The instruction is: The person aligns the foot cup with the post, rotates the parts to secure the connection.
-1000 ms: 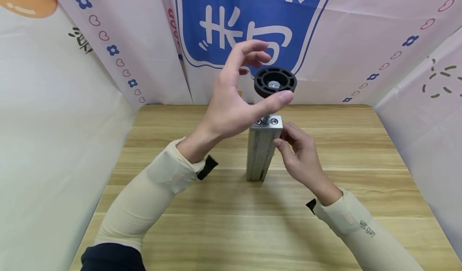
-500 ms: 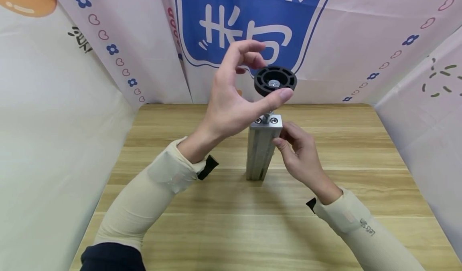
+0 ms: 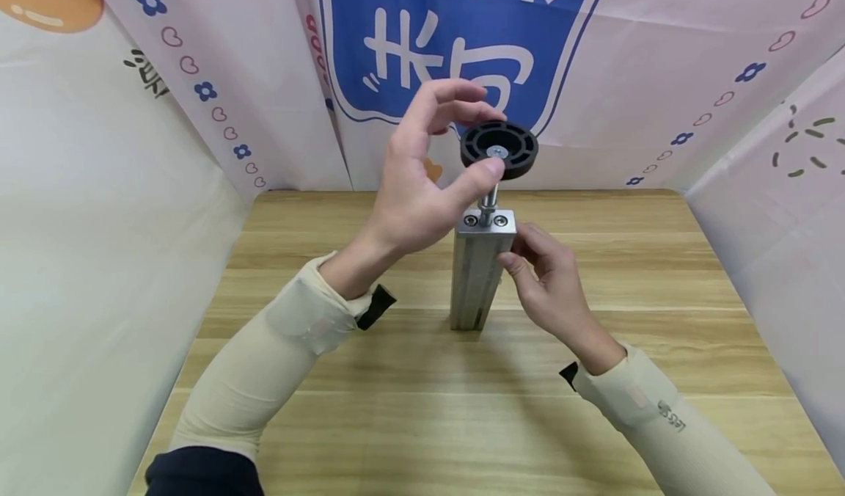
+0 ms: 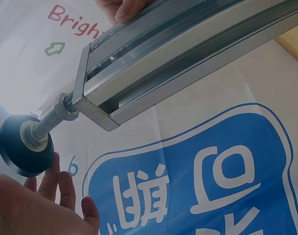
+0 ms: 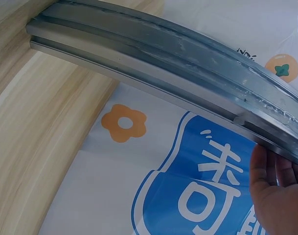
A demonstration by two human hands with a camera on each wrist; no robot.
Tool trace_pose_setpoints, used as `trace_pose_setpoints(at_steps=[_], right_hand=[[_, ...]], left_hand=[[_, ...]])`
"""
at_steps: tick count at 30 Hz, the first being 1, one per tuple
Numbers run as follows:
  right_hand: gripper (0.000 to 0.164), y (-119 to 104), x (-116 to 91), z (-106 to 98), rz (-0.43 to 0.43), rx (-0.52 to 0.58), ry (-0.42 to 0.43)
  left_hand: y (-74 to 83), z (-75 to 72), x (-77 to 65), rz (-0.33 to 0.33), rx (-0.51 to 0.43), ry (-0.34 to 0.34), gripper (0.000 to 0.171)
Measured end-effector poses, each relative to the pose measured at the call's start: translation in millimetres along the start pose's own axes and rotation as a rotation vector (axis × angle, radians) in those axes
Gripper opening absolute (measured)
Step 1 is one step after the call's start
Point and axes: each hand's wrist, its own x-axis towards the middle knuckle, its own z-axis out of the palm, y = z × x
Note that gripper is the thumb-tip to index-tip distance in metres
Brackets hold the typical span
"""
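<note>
The left hand (image 3: 419, 188) pinches the black round foot (image 3: 518, 155): thumb over its near rim, hiding part of it in the head view, fingertips at the far rim. The right hand (image 3: 551, 283) grips the metal profile (image 3: 477, 276) near its top, some fingers hidden behind it. From the foot, a threaded stud (image 4: 48, 123) with a nut (image 4: 66, 108) runs down to the end plate (image 3: 487, 230), between two screws. The profile stands on end on the wooden table (image 3: 396, 408). Beyond hangs printed cloth (image 3: 587, 166) with a blue panel (image 3: 359, 1); the left hand partly covers an orange flower on it.
</note>
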Motion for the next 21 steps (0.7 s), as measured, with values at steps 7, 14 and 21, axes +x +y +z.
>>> trace_pose_setpoints(at_steps=[7,14,21], right_hand=[[0.025,-1.7,0.9,1.0,0.0,-0.024,0.003],[0.024,-1.1,0.1,0.9,-0.005,-0.016,0.004],[0.024,-0.2,0.0,1.2,-0.015,0.01,0.006]], left_hand=[[1.1,-2.4,-0.3,-0.043,-0.106,-0.054,0.048],[2.5,-2.1,-1.4,-0.037,-0.025,-0.041,0.055],[4.5,-1.5,-1.3,-0.065,0.1,-0.013,0.074]])
